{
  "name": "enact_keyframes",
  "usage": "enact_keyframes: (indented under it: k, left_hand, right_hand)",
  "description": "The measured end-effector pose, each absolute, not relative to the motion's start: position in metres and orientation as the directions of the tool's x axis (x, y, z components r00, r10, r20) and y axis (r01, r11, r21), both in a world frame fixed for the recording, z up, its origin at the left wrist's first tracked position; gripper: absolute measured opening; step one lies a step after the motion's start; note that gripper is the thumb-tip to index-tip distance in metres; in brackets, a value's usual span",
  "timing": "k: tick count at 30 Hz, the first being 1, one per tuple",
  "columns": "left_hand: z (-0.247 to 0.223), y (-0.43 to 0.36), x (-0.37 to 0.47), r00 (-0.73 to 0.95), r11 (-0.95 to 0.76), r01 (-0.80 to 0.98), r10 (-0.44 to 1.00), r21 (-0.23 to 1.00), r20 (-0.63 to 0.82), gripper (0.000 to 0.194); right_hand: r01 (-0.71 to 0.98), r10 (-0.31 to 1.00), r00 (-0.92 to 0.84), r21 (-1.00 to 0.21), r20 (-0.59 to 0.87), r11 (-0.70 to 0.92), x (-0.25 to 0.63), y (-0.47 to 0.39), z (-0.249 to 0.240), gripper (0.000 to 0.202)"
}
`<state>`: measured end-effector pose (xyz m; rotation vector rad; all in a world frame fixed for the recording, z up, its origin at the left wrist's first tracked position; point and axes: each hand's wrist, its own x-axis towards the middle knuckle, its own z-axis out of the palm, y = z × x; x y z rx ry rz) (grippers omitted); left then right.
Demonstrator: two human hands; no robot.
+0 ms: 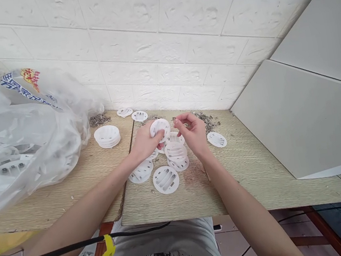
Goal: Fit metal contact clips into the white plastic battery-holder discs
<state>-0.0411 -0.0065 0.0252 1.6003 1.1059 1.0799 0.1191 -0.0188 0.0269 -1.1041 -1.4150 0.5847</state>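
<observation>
My left hand (144, 144) is closed on a round white plastic battery holder (159, 126), tilted up with its slotted face towards me and the thumb across its lower edge. Just to its right, my right hand (193, 132) pinches a tiny metal contact piece (174, 119) between thumb and fingertips, apart from the holder. Below both hands, several more white round holders (166, 180) lie on the table, some overlapping in a loose pile. Loose metal contacts (207, 119) are heaped behind and beside my right hand.
On the left stand a stack of round white holders (108, 138) and a clear plastic bag (35, 165) full of them. One holder (216, 139) lies to the right. A white brick-patterned wall (159, 52) backs the table; large white panels (300, 121) lean at right. A black cable (63, 248) crosses in front.
</observation>
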Motion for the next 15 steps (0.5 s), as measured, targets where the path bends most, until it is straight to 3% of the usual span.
enact_keyframes:
  k: [4, 10, 15]
  left_hand:
    - [0.0268, -0.0105, -0.0396, 0.249, -0.17, 0.117, 0.959, 0.978, 0.137, 0.059]
    - [0.0285, -0.0117, -0.0388, 0.331, -0.211, 0.05, 0.926, 0.976, 0.183, 0.022]
    - [0.0274, -0.0118, -0.0387, 0.38, -0.198, 0.029, 0.909, 0.98, 0.172, 0.022]
  right_hand:
    - [0.453, 0.818, 0.061, -0.746, 0.572, 0.488, 0.117, -0.0218, 0.0278, 0.012]
    - [0.554, 0.728, 0.004, -0.608, 0.685, 0.569, 0.1134, -0.0229, 0.025, 0.01]
    - [0.571, 0.693, -0.031, -0.556, 0.72, 0.604, 0.114, -0.022, 0.0217, 0.009]
